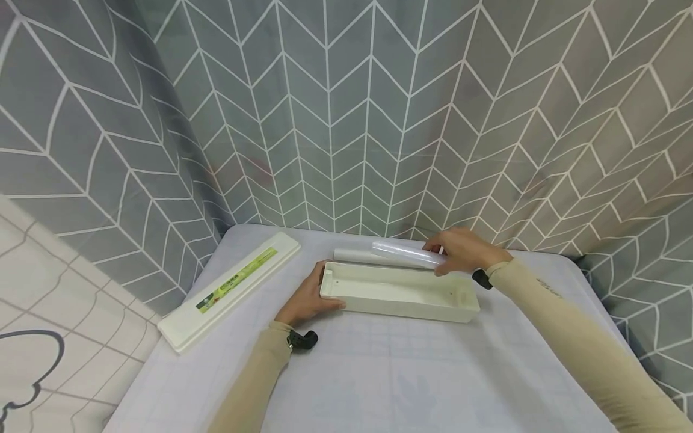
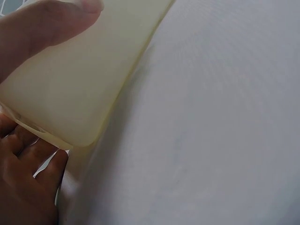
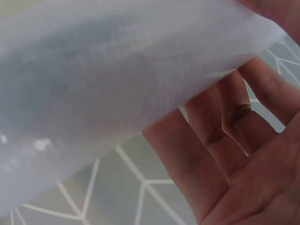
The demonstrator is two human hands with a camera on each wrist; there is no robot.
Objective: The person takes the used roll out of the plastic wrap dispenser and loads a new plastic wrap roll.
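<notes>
A long, pale, open-topped box [image 1: 400,307] sits mid-table. My left hand [image 1: 310,299] grips its left end, thumb along the front wall and fingers round the end; in the left wrist view the thumb [image 2: 42,33] presses on the box wall [image 2: 70,93]. My right hand [image 1: 461,249] holds a glossy, translucent roll of plastic film [image 1: 406,253] by its right end, above the box's back edge. Up close, in the right wrist view, the film roll [image 3: 117,79] lies between thumb and fingers. Behind the box lies another whitish roll [image 1: 354,257], partly hidden.
A long white lid [image 1: 254,285] with a green and yellow label [image 1: 236,280] lies slanted at the table's left. A pale cloth covers the table [image 1: 390,373]. Grey patterned curtains [image 1: 346,120] hang behind and at both sides.
</notes>
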